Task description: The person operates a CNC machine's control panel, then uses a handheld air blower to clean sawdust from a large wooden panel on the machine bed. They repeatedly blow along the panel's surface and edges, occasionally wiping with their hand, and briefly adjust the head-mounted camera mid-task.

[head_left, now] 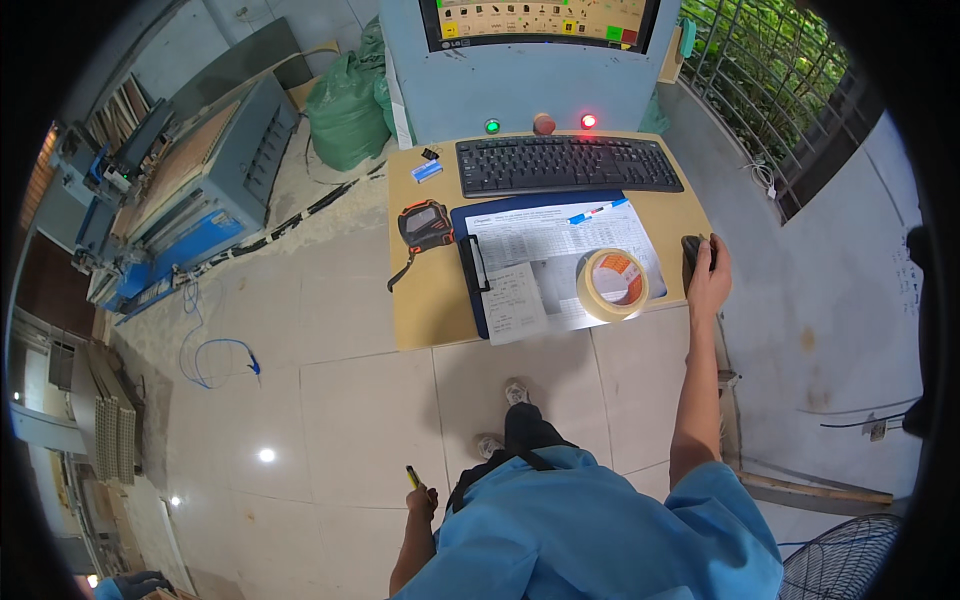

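My right hand [710, 282] lies over a black computer mouse [691, 250] at the right edge of a small wooden desk [430, 320], fingers curved around it. Down by my side, over the floor, my left hand [424, 498] is closed on a slim yellow and black utility knife [412, 476]. A black keyboard [570, 165] spans the back of the desk. In front of it a dark blue clipboard [474, 300] carries printed sheets [520, 235], a handwritten slip [514, 305], a blue-and-white pen [598, 211] and a roll of tape [590, 290].
A tape measure [425, 226] and a small blue-and-white block [427, 171] sit on the desk's left. Behind rises a blue cabinet [480, 90] with a screen [540, 22] and lit buttons. Left are a machine [220, 170] and a green sack [345, 115]; a fan [845, 560] stands lower right.
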Action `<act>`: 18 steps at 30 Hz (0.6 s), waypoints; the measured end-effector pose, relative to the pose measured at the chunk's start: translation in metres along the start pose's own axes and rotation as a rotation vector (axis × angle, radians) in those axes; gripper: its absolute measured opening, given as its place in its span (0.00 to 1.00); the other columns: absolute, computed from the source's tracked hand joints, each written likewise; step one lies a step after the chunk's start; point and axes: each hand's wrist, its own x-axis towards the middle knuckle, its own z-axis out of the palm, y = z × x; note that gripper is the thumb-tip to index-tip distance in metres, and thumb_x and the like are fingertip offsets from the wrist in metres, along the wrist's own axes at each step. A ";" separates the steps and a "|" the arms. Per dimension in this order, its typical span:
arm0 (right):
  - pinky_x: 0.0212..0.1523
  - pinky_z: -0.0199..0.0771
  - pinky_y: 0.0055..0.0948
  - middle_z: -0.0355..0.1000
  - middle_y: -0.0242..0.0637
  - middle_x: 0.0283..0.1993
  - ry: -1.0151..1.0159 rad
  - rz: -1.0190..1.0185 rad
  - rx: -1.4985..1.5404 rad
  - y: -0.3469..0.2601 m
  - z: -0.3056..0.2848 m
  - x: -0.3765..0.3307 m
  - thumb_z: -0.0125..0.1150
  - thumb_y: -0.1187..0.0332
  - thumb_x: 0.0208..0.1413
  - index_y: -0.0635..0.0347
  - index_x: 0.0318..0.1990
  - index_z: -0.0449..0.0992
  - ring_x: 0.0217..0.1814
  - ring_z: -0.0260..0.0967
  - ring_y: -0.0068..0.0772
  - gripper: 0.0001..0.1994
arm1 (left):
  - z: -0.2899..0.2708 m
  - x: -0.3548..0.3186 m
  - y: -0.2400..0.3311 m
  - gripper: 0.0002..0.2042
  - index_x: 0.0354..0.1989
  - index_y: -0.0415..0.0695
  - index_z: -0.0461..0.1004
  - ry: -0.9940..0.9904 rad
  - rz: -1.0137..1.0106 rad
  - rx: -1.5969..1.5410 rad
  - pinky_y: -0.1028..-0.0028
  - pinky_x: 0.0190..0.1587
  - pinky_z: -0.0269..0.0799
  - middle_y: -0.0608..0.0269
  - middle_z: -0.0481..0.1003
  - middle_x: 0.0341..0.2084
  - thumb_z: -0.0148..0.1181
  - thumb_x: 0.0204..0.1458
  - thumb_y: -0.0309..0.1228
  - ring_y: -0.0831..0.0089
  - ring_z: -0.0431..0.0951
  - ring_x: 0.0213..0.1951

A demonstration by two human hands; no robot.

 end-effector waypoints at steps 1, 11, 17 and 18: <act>0.59 0.71 0.38 0.76 0.51 0.57 -0.004 0.017 -0.010 -0.001 0.001 0.000 0.55 0.55 0.66 0.65 0.58 0.76 0.58 0.74 0.49 0.23 | -0.004 0.000 -0.004 0.10 0.42 0.41 0.68 -0.036 0.029 -0.042 0.72 0.20 0.75 0.57 0.75 0.24 0.57 0.64 0.35 0.66 0.78 0.23; 0.58 0.72 0.38 0.76 0.50 0.56 0.025 0.021 -0.007 -0.001 0.002 -0.001 0.56 0.55 0.66 0.65 0.56 0.77 0.57 0.75 0.48 0.22 | 0.002 0.003 -0.007 0.11 0.41 0.39 0.69 -0.121 0.071 -0.095 0.71 0.20 0.75 0.57 0.74 0.24 0.56 0.63 0.35 0.68 0.76 0.21; 0.58 0.72 0.39 0.76 0.52 0.56 0.028 -0.018 0.016 0.005 0.004 0.000 0.55 0.55 0.66 0.66 0.56 0.76 0.57 0.75 0.50 0.23 | 0.014 -0.007 0.017 0.09 0.34 0.45 0.69 -0.248 0.069 -0.074 0.73 0.19 0.68 0.61 0.72 0.21 0.53 0.64 0.36 0.73 0.69 0.18; 0.58 0.71 0.40 0.76 0.53 0.56 0.035 -0.004 -0.032 0.008 0.004 0.001 0.55 0.54 0.66 0.66 0.57 0.76 0.57 0.74 0.51 0.23 | 0.017 -0.010 0.023 0.08 0.34 0.45 0.69 -0.288 0.075 -0.151 0.73 0.18 0.68 0.61 0.72 0.21 0.53 0.64 0.35 0.73 0.69 0.18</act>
